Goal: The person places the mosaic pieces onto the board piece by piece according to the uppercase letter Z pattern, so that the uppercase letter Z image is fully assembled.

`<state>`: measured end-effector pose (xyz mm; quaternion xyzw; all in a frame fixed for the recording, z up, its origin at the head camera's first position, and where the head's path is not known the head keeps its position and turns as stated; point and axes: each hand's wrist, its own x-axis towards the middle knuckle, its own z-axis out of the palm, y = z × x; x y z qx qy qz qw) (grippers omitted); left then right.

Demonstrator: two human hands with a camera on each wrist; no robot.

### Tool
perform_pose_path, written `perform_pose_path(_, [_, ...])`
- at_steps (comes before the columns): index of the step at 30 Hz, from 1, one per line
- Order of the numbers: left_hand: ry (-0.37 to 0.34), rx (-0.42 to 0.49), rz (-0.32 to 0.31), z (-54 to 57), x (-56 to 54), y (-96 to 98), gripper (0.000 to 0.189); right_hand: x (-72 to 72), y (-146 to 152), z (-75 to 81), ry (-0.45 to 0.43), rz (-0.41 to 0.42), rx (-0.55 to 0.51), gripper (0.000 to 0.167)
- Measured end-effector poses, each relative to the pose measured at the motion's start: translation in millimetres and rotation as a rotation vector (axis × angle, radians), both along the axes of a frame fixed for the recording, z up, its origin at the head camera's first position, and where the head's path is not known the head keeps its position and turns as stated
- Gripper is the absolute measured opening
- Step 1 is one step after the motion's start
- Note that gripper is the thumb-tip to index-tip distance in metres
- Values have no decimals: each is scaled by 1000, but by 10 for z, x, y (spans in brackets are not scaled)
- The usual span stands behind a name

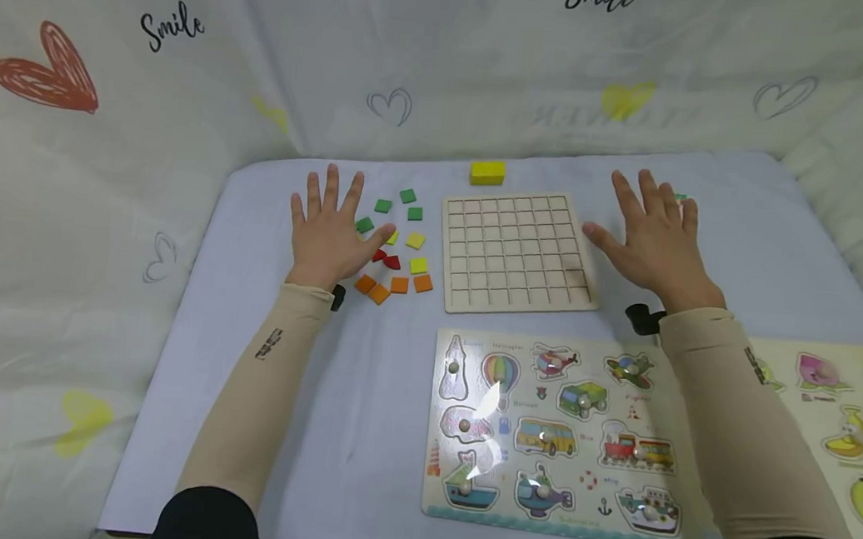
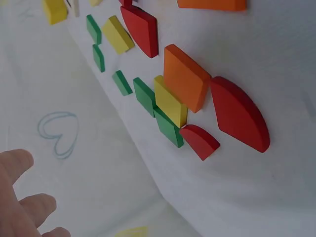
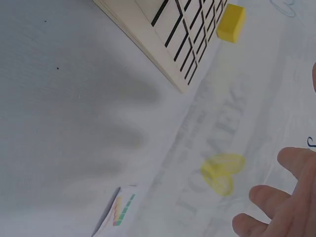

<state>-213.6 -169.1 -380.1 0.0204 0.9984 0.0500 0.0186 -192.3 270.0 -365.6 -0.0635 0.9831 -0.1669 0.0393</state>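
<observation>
My left hand (image 1: 328, 241) hovers with spread fingers over the table's left side, holding nothing. Beside and beneath it lie several small flat tiles: green tiles (image 1: 408, 195), yellow tiles (image 1: 418, 265), orange tiles (image 1: 399, 285) and red rounded-edge pieces (image 2: 239, 113). The hand hides part of this group in the head view. A pale wooden grid board (image 1: 518, 255) lies flat between the hands. To its right, my right hand (image 1: 662, 248) is also raised, fingers apart, with nothing in it. A card with coloured marks (image 3: 121, 210) lies past its fingers, mostly covered in the head view.
Behind the grid board stands a yellow block (image 1: 487, 173). A vehicle knob puzzle (image 1: 585, 518) lies at the front, partly under the right forearm. Farther right is a fruit puzzle board (image 1: 812, 417). A printed white curtain (image 1: 488, 98) hangs along the table's back edge.
</observation>
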Motion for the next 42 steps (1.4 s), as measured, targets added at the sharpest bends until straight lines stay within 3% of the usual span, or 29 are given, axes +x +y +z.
perform_pose_path(9, [-7,1,0,3,14,-114,96,27,5,-25,-54,29,-31,89])
perform_pose_path(21, [-35,13,15,-22,33,-246,98,33,-183,-280,-307,155,5,114])
perform_pose_path(28, [-45,28,21,-65,24,-248,98,46,-293,-325,-335,199,41,126])
perform_pose_path(34, [-72,45,23,-103,11,-246,98,84,-340,-330,-394,173,60,130])
perform_pose_path(42, [-107,81,8,-180,-22,-289,97,140,-364,-333,-409,163,128,128])
